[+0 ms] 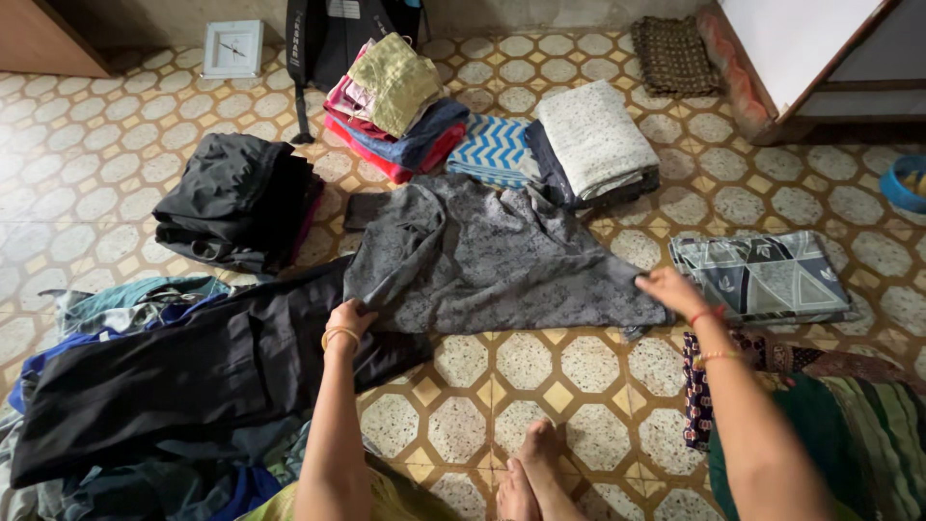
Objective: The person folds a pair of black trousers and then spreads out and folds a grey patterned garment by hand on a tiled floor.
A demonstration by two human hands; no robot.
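Note:
A grey patterned garment (492,256) lies spread flat on the tiled floor in front of me. My left hand (349,318) grips its near left corner, where it overlaps a black garment (183,371). My right hand (668,289) pinches the near right corner of the grey garment. Both wrists wear bangles. My bare feet (526,478) show at the bottom of the view.
Folded stacks lie beyond: a black pile (236,198), a red, blue and yellow-green pile (400,111), a blue zigzag cloth (492,150), a white speckled cloth (596,140). A folded geometric cloth (762,275) lies right. Unfolded clothes (116,309) heap at left. A white clock (231,48) and black bag (333,39) stand behind.

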